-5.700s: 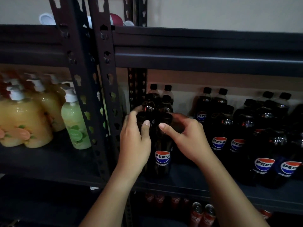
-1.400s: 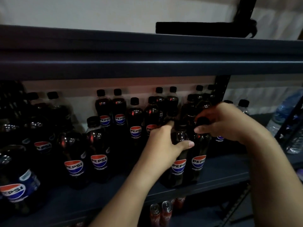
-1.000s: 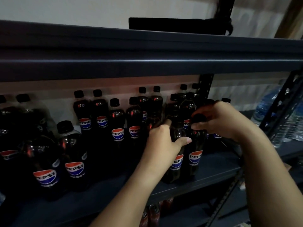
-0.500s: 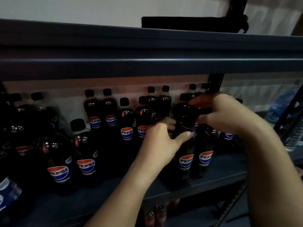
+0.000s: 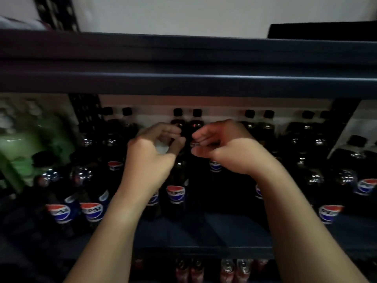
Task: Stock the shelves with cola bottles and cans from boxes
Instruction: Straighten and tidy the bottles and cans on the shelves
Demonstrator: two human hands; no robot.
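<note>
Now the left hand (image 5: 151,158) and right hand (image 5: 226,148) are lifting off the Pepsi bottles (image 5: 175,193), fingers curling loosely (holding nothing), further left along the shelf (image 5: 204,231).

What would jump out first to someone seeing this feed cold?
Two bare hands, the left hand and the right hand, raised side by side at mid-frame with fingers curled near the bottle tops; the blur hides whether they hold anything. Around them, rows of dark Pepsi bottles fill the shelf. A green soap bottle glows at far left, and red cans peek out on the level below.
</note>
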